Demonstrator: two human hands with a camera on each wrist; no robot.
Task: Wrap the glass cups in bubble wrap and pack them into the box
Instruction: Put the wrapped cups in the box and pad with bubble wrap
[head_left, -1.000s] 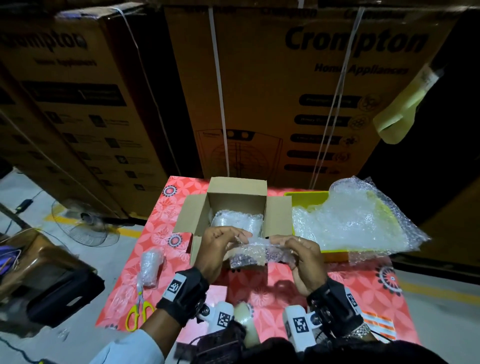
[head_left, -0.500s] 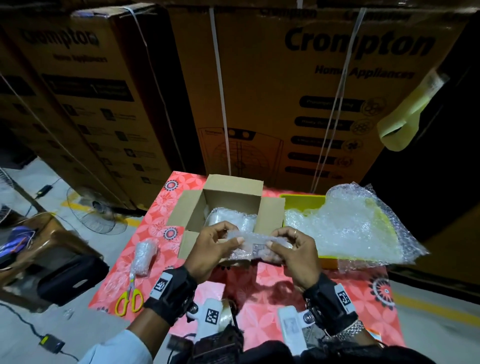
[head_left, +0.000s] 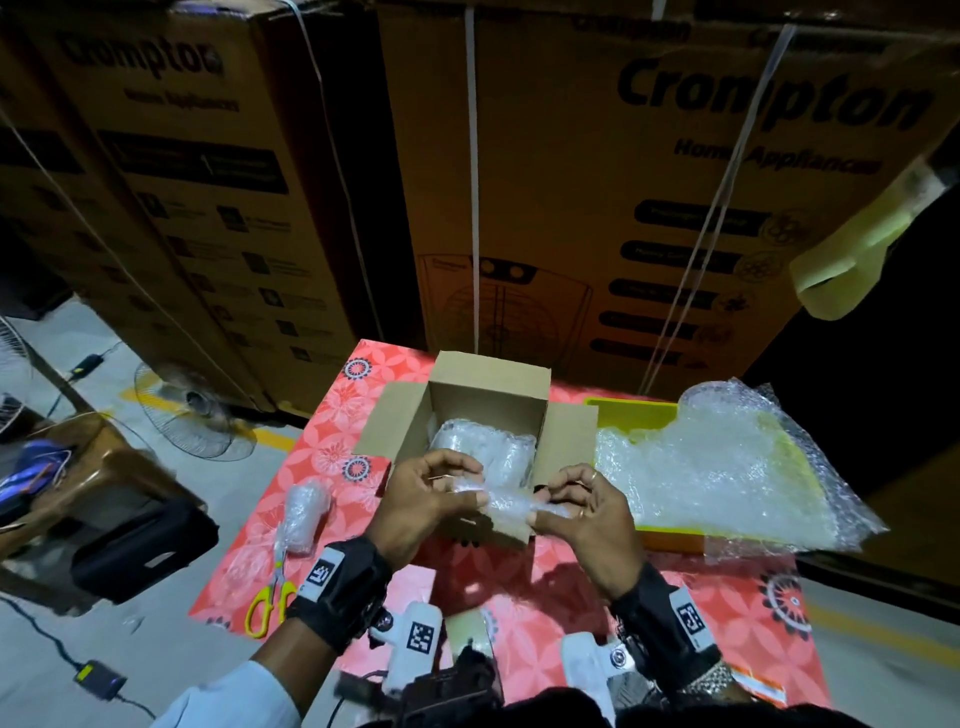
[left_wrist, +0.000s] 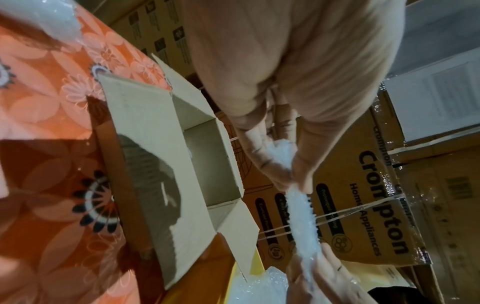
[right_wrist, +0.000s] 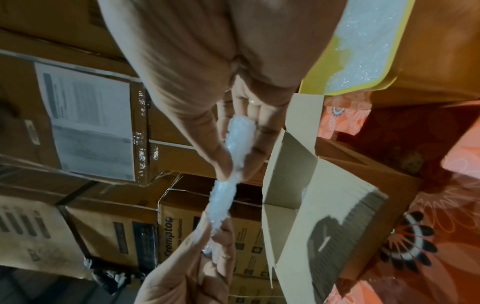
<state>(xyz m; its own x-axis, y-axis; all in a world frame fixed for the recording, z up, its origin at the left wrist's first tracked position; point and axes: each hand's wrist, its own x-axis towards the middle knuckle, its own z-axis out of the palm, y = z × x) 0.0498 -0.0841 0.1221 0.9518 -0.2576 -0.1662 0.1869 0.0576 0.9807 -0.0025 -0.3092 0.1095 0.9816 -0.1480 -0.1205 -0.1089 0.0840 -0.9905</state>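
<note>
1. A narrow, bunched strip of bubble wrap (head_left: 511, 503) is held stretched between both hands, just above the near edge of the open box (head_left: 488, 410).
2. One end of the strip is pinched by the left hand (head_left: 423, 501) between thumb and fingertips; in the left wrist view the wrap is seen bunched inside the curled fingers (left_wrist: 262, 156).
3. The other end is pinched by the right hand (head_left: 587, 512), its thumb and fingers closed on the wrap, as is seen in the right wrist view (right_wrist: 233, 156).
4. Inside the box, wrapped bundles (head_left: 480, 452) are seen lying against the right side; whether they are cups cannot be told through the wrap.
5. The box stands on the table (head_left: 332, 431), which is covered with a red floral cloth; its four flaps are folded outward.
6. Another wrapped cup (head_left: 306, 512) lies on the table well to the left of the box, with yellow-handled scissors (head_left: 270, 603) just in front of it.
7. A large loose sheet of bubble wrap (head_left: 727, 467) is spread over a yellow tray (head_left: 631, 410) just to the right of the box.
8. Large printed cartons (head_left: 597, 182) are stacked behind the table, and a fan (head_left: 195, 415) stands on the floor to the left.
</note>
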